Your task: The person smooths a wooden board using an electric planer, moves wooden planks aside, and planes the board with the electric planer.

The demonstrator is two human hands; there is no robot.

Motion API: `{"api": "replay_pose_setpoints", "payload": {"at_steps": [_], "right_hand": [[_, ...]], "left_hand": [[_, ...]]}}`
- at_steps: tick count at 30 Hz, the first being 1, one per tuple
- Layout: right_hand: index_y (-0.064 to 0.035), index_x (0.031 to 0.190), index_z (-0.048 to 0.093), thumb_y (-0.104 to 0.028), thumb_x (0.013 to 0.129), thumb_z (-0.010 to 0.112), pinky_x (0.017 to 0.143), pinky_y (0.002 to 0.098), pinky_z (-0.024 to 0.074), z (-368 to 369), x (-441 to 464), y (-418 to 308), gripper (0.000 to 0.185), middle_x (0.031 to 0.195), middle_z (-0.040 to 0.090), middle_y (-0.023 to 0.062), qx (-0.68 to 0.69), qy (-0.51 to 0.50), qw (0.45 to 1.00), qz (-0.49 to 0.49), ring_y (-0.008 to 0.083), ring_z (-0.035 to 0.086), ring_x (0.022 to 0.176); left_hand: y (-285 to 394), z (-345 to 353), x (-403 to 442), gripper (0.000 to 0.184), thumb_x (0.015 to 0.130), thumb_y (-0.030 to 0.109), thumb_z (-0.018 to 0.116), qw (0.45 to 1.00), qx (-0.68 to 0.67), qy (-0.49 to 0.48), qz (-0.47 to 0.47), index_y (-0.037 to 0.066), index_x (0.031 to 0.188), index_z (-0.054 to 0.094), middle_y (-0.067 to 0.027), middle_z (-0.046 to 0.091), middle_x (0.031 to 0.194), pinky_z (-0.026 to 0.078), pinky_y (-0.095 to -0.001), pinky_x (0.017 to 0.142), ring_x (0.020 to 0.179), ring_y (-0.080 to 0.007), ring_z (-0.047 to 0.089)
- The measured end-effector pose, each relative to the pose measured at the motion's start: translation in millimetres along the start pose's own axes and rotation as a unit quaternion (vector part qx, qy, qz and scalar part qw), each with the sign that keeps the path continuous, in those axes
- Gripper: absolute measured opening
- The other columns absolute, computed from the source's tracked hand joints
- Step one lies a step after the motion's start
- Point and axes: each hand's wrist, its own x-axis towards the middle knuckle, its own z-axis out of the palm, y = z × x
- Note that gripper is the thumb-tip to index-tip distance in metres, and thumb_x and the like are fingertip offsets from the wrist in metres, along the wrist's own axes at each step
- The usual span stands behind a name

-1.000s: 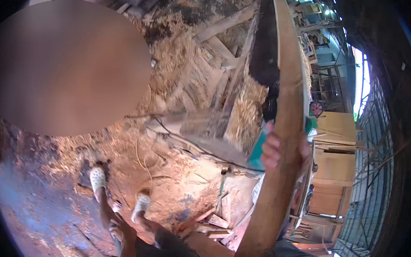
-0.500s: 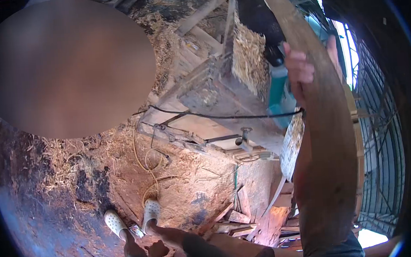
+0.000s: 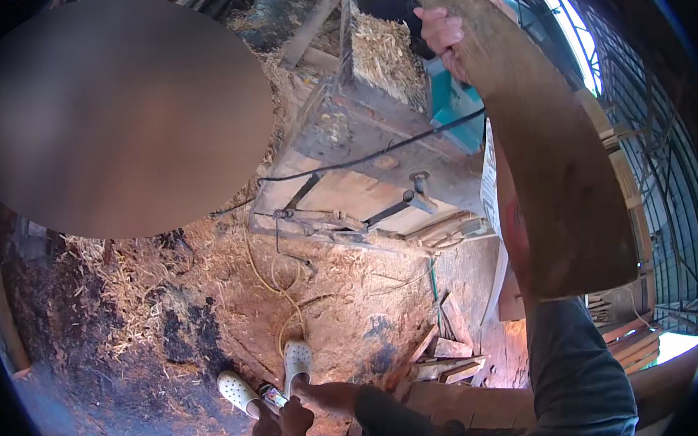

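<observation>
A long, curved wooden board [image 3: 554,181] spans the upper right of the head view. My right hand [image 3: 446,40] is shut on its upper part, with fingers curled over the left edge and the thumb at the far edge. My right forearm is mostly hidden behind the board, and the sleeve [image 3: 573,348] shows below its lower end. Low in the view, my left hand [image 3: 296,419] is closed in a fist; anything inside it is hidden. Just beyond it, between the pale clogs [image 3: 298,361], lies a small colourful item [image 3: 273,394] too unclear to name.
A wooden workbench [image 3: 345,150] stands ahead, heaped with wood shavings [image 3: 387,56]. Behind the board is a teal machine part [image 3: 454,112]. A black cable [image 3: 369,153] crosses the bench. Shavings and a yellow cord [image 3: 286,298] cover the floor; wood offcuts [image 3: 449,348] lie nearby.
The board has swung up and left with my right hand, so its lower end now shows. My left hand stays closed. The whole view has shifted, moving the clogs rightward.
</observation>
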Motion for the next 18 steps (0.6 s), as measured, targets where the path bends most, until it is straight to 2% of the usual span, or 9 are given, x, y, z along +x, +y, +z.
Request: {"api": "replay_pose_setpoints", "payload": {"at_steps": [5, 9, 18], "right_hand": [[0.0119, 0.134, 0.036, -0.062, 0.09, 0.063, 0.07, 0.0285, 0.0483, -4.2, 3.7, 16.6, 0.09, 0.102, 0.049, 0.0115, -0.014, 0.052, 0.996, -0.071, 0.0169, 0.051, 0.083], [0.0112, 0.134, 0.037, -0.062, 0.089, 0.063, 0.07, 0.0283, 0.0488, -4.7, 1.8, 24.4, 0.09, 0.103, 0.05, 0.012, -0.027, 0.073, 0.992, -0.099, 0.0171, 0.052, 0.084], [0.0094, 0.132, 0.039, -0.063, 0.088, 0.064, 0.07, 0.0278, 0.05, -9.3, 2.2, 35.7, 0.088, 0.105, 0.051, 0.0131, -0.046, 0.138, 0.979, -0.143, 0.0176, 0.055, 0.087]], "left_hand": [[-24.2, 13.5, 11.3, 0.03, 0.078, 0.013, 0.052, 1.0, 0.01, -0.001, 0.007, -0.002, 0.104, 0.057, -0.0293, 0.069, 0.097, 0.04, -0.0702, 0.095, 0.096, -0.0485, 0.066], [-0.2, -13.4, -5.1, 0.027, 0.077, 0.011, 0.052, 0.997, 0.074, 0.018, 0.025, -0.002, 0.1, 0.057, -0.0296, 0.069, 0.093, 0.045, -0.0631, 0.092, 0.095, -0.0491, 0.066], [-3.6, -1.3, 2.0, 0.037, 0.082, 0.018, 0.054, 0.996, 0.093, -0.005, 0.015, 0.001, 0.114, 0.047, -0.0265, 0.061, 0.107, 0.046, -0.0577, 0.093, 0.102, -0.0439, 0.062]]}}
